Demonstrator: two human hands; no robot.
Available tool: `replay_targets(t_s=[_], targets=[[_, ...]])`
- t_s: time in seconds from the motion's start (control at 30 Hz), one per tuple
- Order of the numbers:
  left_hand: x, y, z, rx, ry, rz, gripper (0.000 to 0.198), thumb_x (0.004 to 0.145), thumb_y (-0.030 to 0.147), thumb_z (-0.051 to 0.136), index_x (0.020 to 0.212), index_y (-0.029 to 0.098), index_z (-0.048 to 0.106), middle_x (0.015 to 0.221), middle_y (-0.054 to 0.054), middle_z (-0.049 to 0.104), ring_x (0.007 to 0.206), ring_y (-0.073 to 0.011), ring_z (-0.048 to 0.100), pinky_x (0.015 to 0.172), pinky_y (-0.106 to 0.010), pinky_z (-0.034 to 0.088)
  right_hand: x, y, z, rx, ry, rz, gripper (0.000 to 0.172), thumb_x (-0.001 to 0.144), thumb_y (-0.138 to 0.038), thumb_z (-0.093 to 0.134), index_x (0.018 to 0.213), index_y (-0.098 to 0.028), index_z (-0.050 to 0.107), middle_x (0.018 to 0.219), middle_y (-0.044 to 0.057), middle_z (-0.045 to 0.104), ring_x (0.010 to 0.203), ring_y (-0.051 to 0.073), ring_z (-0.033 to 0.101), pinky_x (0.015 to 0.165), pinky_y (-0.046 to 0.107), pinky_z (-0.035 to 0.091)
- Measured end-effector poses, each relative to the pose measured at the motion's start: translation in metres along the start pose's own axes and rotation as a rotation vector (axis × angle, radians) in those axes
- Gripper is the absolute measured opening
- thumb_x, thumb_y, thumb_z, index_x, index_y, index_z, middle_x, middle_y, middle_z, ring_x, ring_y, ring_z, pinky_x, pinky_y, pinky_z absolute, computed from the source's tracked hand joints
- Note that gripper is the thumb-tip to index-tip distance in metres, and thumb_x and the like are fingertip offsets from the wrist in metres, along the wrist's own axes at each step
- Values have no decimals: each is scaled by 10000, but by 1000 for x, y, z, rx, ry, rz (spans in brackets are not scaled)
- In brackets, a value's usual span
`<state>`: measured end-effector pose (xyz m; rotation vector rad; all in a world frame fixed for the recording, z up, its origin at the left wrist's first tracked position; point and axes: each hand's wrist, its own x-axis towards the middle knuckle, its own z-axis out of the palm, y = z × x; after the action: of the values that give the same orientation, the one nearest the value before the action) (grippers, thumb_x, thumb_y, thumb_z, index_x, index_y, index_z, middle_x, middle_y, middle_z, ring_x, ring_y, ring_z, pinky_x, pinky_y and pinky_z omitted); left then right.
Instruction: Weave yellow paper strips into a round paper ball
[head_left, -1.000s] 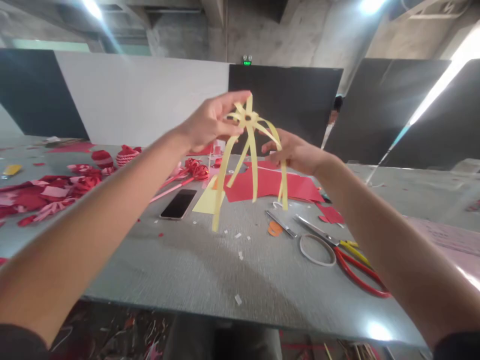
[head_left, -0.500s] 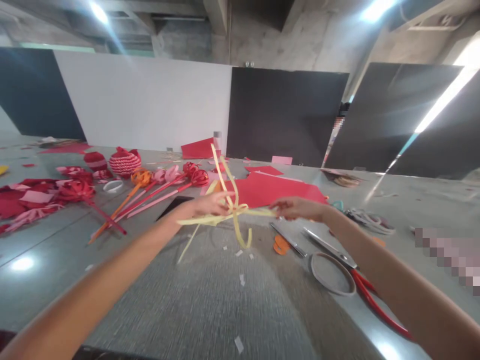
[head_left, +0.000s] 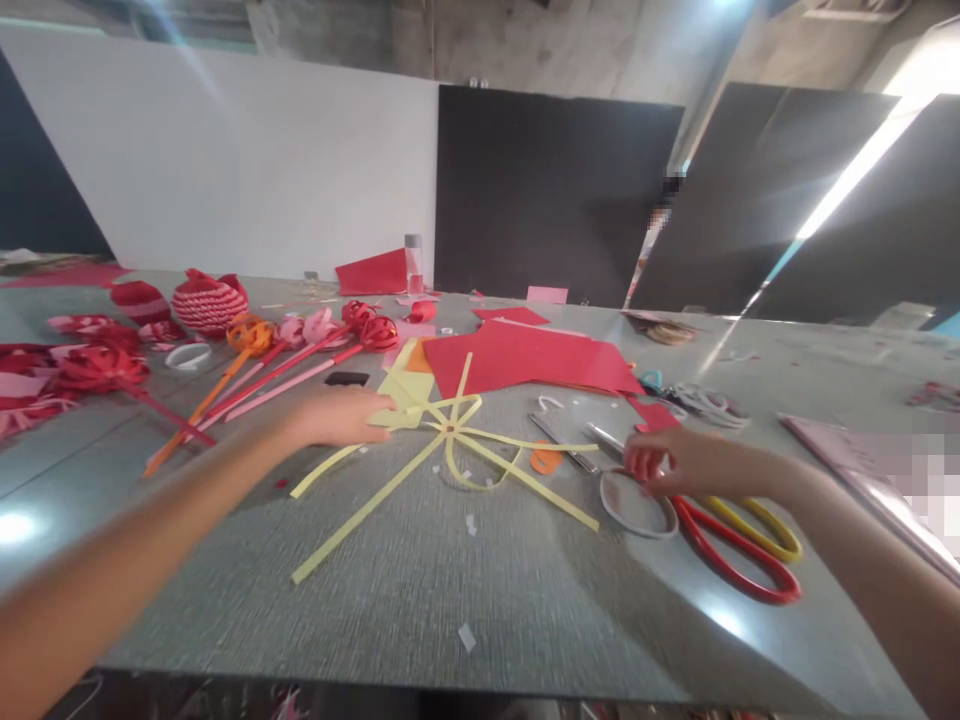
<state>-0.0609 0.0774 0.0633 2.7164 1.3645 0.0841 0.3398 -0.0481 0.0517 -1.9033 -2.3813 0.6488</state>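
Note:
Thin yellow paper strips [head_left: 371, 508], joined at one middle point, spread over the table like a star. One strip curls into a loop at the near right of the join. My left hand [head_left: 341, 415] is at the left of the join, fingers stretched out beside the strip ends and a yellow paper sheet [head_left: 407, 386]. To the right, my right hand [head_left: 675, 460] hovers with bent, parted fingers over a pale tape roll [head_left: 639, 533] and large scissors with red and yellow handles [head_left: 731, 555]. No held thing shows in it.
Red paper sheets [head_left: 525, 358] lie beyond the strips. Paper flowers on sticks [head_left: 281, 385] and a red and pink woven basket [head_left: 210, 303] are at the left. A slim metal tool [head_left: 562, 443] and an orange paper piece [head_left: 545, 457] lie between the strips and scissors.
The raised bundle of yellow strips now lies spread on the table. My right hand has let go of it and moved right, towards the scissors; my left hand has shifted left.

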Motion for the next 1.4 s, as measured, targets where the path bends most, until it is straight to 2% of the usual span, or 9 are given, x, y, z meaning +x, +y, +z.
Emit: replay_targets(t_s=[0.1, 0.23, 0.43, 0.57, 0.73, 0.87, 1.03, 1.3, 1.4], targets=[[-10, 26, 12, 13, -48, 33, 407, 786, 410, 492, 1140, 239, 597, 1230, -89, 575, 1072, -286, 553, 849, -384, 420, -23, 8, 30, -43, 71, -22, 218, 665, -269, 622, 880, -245, 636, 908, 37, 663, 802, 212, 611, 688, 314, 467], [-5, 62, 37, -60, 78, 234, 408, 858, 386, 409, 1196, 212, 558, 1270, -99, 543, 1145, -247, 510, 946, -370, 373, -40, 11, 59, -119, 239, -63, 161, 814, -294, 477, 824, -230, 625, 857, 46, 661, 781, 195, 604, 704, 318, 451], [18, 76, 58, 33, 110, 267, 394, 831, 415, 465, 1111, 176, 605, 1183, -137, 599, 1103, -273, 544, 911, -409, 417, -56, 0, 46, -205, 629, -19, 196, 864, -327, 426, 828, -207, 576, 803, 43, 635, 727, 174, 586, 679, 308, 437], [22, 97, 48, -48, 468, 272, 311, 829, 297, 509, 1105, 175, 582, 1171, -107, 602, 1091, -248, 550, 939, -427, 418, -36, -32, 34, -69, 869, -152, 163, 871, -317, 449, 872, -190, 551, 765, 38, 618, 681, 148, 578, 643, 267, 441], [3, 134, 38, -388, 822, 409, 342, 839, 313, 536, 1159, 198, 501, 1157, -85, 587, 1079, -185, 554, 907, -344, 471, 13, -80, 39, -38, 932, -500, 138, 885, -241, 441, 960, -181, 540, 766, 41, 602, 733, 149, 566, 685, 267, 438], [-1, 131, 45, -666, 761, 351, 360, 779, 356, 615, 1095, 211, 520, 1045, -56, 636, 892, -158, 626, 790, -306, 527, 38, -100, 47, 35, 896, -629, 168, 894, -204, 411, 1021, -198, 521, 812, 54, 604, 776, 159, 561, 678, 269, 440], [4, 115, 58, -836, 687, 340, 358, 755, 340, 645, 1054, 203, 504, 1012, -67, 645, 902, -167, 624, 765, -305, 520, 48, -100, 62, 110, 849, -655, 229, 900, -197, 385, 1092, -204, 510, 822, 59, 606, 752, 164, 553, 691, 301, 450], [0, 121, 65, -848, 507, 424, 111, 837, 271, 520, 901, 185, 493, 951, -49, 638, 870, -135, 611, 769, -280, 493, 51, -96, 86, 237, 878, -610, 173, 859, -252, 500, 1020, -191, 502, 802, 32, 625, 722, 130, 594, 684, 272, 473], [-1, 121, 64, -880, 492, 426, 98, 846, 272, 501, 884, 182, 492, 913, -40, 627, 845, -128, 607, 751, -266, 490, 48, -93, 85, 161, 732, -663, 349, 824, -283, 550, 1137, -175, 440, 890, 65, 647, 807, 161, 622, 718, 298, 486]])
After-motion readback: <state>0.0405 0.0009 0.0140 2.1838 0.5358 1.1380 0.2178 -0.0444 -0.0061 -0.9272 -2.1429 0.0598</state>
